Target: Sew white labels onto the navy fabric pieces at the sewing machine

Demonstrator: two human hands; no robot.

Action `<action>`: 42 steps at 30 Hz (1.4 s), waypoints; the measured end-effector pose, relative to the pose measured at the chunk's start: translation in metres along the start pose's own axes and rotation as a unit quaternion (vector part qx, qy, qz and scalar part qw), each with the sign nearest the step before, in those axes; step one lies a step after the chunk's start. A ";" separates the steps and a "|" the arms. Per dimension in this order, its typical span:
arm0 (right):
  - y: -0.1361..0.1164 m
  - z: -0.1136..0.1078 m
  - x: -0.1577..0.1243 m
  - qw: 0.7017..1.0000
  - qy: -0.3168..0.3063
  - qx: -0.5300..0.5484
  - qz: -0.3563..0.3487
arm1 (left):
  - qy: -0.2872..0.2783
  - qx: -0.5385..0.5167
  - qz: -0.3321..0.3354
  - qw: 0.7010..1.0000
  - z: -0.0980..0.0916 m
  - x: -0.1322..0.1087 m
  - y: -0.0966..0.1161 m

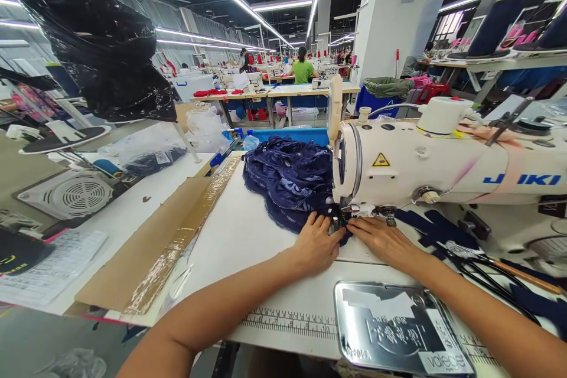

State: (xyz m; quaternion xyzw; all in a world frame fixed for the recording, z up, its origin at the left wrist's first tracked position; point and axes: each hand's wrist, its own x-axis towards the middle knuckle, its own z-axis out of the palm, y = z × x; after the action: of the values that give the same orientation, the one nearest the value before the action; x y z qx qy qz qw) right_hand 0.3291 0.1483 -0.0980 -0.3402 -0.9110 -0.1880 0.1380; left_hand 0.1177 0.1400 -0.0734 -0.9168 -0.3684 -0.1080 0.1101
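A white sewing machine (398,156) stands on the right of the white table. My left hand (316,245) lies palm down just left of the needle area, fingertips on dark blue fabric. From the right, my right hand (381,240) reaches the same spot, its fingers together and pressing the fabric edge by the presser foot. A heap of navy lace fabric (290,180) is piled behind my left hand, left of the machine head. The small piece under the needle is mostly hidden by my fingers.
A metal tin lid (398,328) lies near the front edge, below a printed ruler strip (287,325). Scissors and navy strips (436,227) are at the right. Cardboard (155,242) covers the left edge. A person in green (303,71) sits farther back.
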 end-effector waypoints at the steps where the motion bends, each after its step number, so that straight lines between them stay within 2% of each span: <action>1: 0.001 0.001 0.000 1.000 -0.006 0.001 0.005 | -0.004 0.005 -0.005 1.000 0.000 0.001 0.001; 10: 0.006 0.006 0.000 0.998 -0.047 0.030 0.042 | -0.018 0.020 -0.034 0.999 0.003 0.006 0.008; 20: 0.005 0.013 -0.002 0.998 -0.038 0.008 0.056 | -0.036 0.043 -0.034 0.998 0.001 0.011 0.010; 27: 0.000 0.007 0.003 0.996 -0.042 -0.040 0.072 | -0.055 0.037 -0.053 0.996 0.000 0.018 0.011; 34: 0.001 0.000 0.010 0.996 -0.038 -0.032 0.071 | -0.037 0.047 -0.055 0.997 0.002 0.019 0.013; 38: 0.002 -0.005 0.011 0.997 -0.025 -0.020 0.072 | -0.046 0.030 -0.049 0.997 0.000 0.015 0.008; 42: -0.006 -0.012 0.013 0.998 -0.001 0.005 0.070 | -0.065 -0.004 -0.007 0.998 -0.004 0.012 -0.010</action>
State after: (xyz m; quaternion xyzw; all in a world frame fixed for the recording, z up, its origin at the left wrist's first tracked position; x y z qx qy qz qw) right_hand 0.3169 0.1459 -0.0840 -0.4027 -0.8859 -0.1728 0.1520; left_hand 0.1189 0.1537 -0.0646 -0.9198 -0.3805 -0.0504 0.0814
